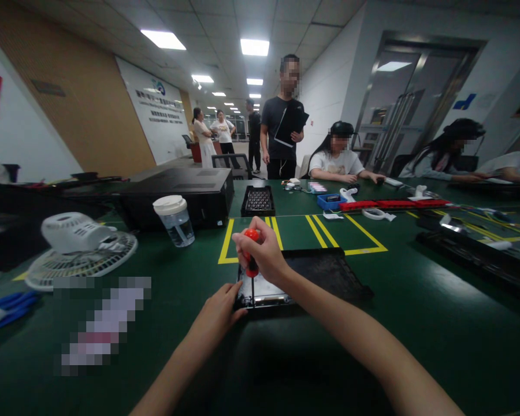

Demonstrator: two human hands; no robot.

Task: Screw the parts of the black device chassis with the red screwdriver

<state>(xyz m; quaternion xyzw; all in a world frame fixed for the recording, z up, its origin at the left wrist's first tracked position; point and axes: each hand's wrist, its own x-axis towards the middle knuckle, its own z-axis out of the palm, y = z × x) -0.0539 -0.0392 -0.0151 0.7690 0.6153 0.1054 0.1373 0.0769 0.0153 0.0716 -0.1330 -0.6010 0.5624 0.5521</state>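
My right hand [263, 249] is wrapped round the red and black handle of a screwdriver [252, 270]. The screwdriver stands upright, its shaft pointing down at the front left part of a flat black casing [329, 271]. A bright, silvery plate [266, 290] shows in that left part, half covered by my right hand and forearm. With thumb and fingers, my left hand [221, 306] grips the casing's near left corner. Whether the screwdriver's tip sits in a screw is too small to tell.
Left of me are a white fan [78, 240], a lidded clear cup [175, 222] and a large black case [177, 193]. Yellow tape [366, 251] marks the green table. A black tray of small parts [259, 200] and a blue bin [330, 201] stand beyond. Several people are around.
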